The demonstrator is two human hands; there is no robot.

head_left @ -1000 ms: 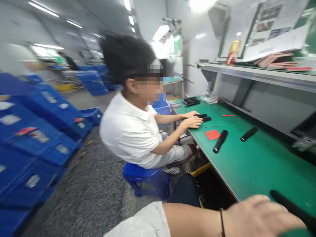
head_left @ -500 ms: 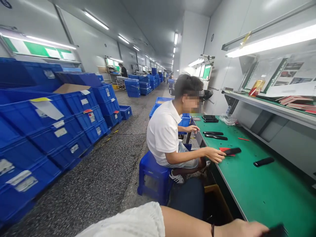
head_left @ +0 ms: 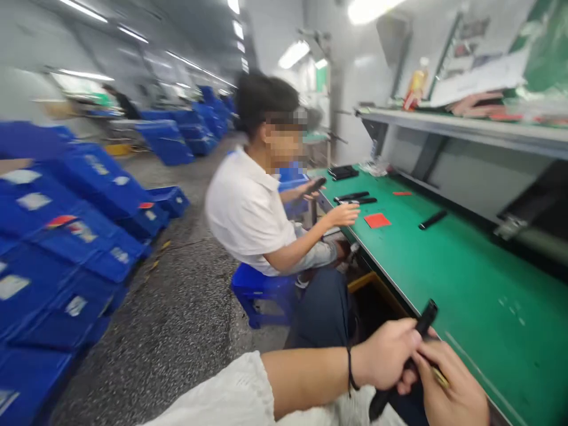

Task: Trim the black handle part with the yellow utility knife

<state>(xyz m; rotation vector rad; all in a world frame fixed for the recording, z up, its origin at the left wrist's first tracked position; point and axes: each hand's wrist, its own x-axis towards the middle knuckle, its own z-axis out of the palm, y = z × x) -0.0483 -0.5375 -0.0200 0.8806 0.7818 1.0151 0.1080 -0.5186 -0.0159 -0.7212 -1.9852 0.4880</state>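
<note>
My left hand (head_left: 390, 358) grips a slim black bar-shaped part (head_left: 423, 322) at the near edge of the green workbench (head_left: 461, 278). My right hand (head_left: 450, 390) meets the same part from below at the frame's bottom, fingers curled on it with something thin and yellowish between them. The part tilts up and to the right. A black band circles my left wrist. Farther along the bench a co-worker in a white shirt (head_left: 248, 213) sits on a blue stool (head_left: 260, 293), one hand holding a black part (head_left: 313, 187), the other hand (head_left: 346, 214) at the bench edge.
On the bench lie more black parts (head_left: 355, 197), a single one (head_left: 432, 219), a stack of them (head_left: 342, 172) and a red card (head_left: 377, 220). A shelf (head_left: 465, 130) above holds a bottle and papers. Stacked blue crates (head_left: 66, 236) line the aisle on the left.
The view has swung down and closer to the bench. My right hand has come into view and joined the left on the black part. The co-worker has lifted a part off the bench.
</note>
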